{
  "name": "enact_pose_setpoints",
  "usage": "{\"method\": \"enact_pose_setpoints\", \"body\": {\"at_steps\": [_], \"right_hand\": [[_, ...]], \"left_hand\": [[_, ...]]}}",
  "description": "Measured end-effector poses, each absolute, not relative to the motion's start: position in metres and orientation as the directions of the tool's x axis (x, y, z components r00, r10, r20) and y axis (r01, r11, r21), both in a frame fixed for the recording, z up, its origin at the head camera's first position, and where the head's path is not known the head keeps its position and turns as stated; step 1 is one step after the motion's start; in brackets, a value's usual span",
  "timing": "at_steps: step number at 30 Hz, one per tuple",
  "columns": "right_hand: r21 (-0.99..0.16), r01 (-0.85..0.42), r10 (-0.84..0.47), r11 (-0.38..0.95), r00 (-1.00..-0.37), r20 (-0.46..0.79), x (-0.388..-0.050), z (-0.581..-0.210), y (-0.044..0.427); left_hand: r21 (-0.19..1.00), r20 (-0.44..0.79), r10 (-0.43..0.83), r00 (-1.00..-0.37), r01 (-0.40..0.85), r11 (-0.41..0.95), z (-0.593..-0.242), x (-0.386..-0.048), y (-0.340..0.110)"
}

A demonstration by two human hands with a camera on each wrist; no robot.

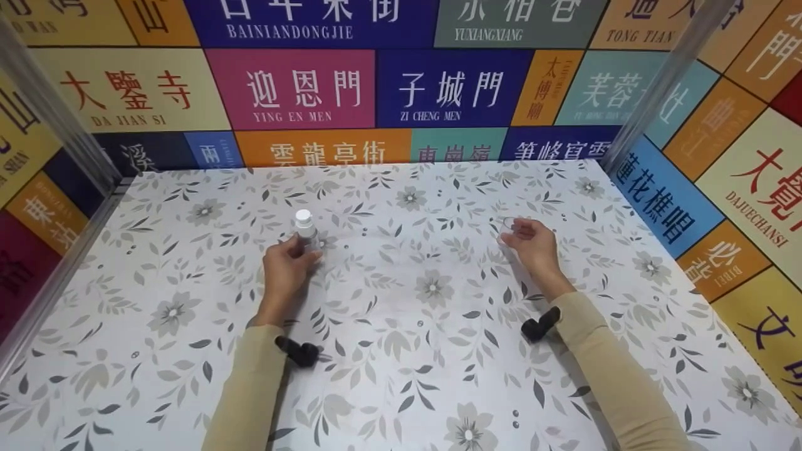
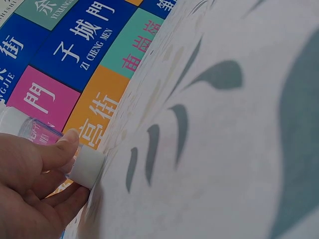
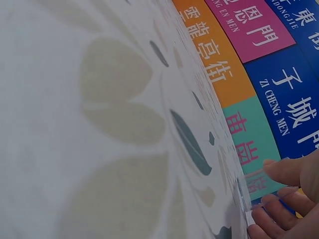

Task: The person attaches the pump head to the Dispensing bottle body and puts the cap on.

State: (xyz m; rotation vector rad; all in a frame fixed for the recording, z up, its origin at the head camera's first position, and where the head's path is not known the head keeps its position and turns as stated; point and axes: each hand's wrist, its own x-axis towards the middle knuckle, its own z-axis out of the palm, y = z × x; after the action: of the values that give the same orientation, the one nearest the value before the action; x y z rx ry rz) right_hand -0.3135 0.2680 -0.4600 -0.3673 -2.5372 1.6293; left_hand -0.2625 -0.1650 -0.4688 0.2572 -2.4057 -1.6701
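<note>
My left hand (image 1: 288,269) pinches a small bottle (image 1: 304,219) between thumb and fingers. It stands upright on the table, with a white top, a clear middle and a white lower end; the lower end (image 2: 87,167) meets the tabletop in the left wrist view. On the right, my other hand (image 1: 532,247) holds a clear, see-through plastic piece (image 3: 253,188) by its side, thumb across from the fingers. It looks like a small cup or cover, with its edge at the tabletop. Its full shape is hard to make out.
A white cloth with grey leaves and flowers covers the table (image 1: 388,338). Coloured panels with printed characters form a back wall (image 1: 291,88) and side walls. Clear upright strips stand at the corners. A black wrist device (image 1: 301,352) sits at each cuff.
</note>
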Motion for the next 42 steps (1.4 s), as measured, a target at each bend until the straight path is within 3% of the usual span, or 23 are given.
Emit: {"method": "enact_pose_setpoints", "body": {"at_steps": [19, 33, 42], "right_hand": [[-0.891, 0.186, 0.309, 0.415, -0.950, -0.054, -0.312, -0.455, 0.269], [-0.936, 0.096, 0.324, 0.340, -0.946, 0.021, -0.310, -0.450, 0.262], [-0.920, 0.047, 0.325, 0.390, -0.942, 0.090, -0.309, -0.442, 0.256]], "left_hand": [[0.939, 0.043, -0.256, -0.966, -0.049, 0.342, -0.469, -0.263, -0.165], [0.934, 0.023, -0.255, -0.967, -0.070, 0.350, -0.468, -0.263, -0.164], [0.944, -0.003, -0.252, -0.968, -0.086, 0.319, -0.467, -0.263, -0.165]]}}
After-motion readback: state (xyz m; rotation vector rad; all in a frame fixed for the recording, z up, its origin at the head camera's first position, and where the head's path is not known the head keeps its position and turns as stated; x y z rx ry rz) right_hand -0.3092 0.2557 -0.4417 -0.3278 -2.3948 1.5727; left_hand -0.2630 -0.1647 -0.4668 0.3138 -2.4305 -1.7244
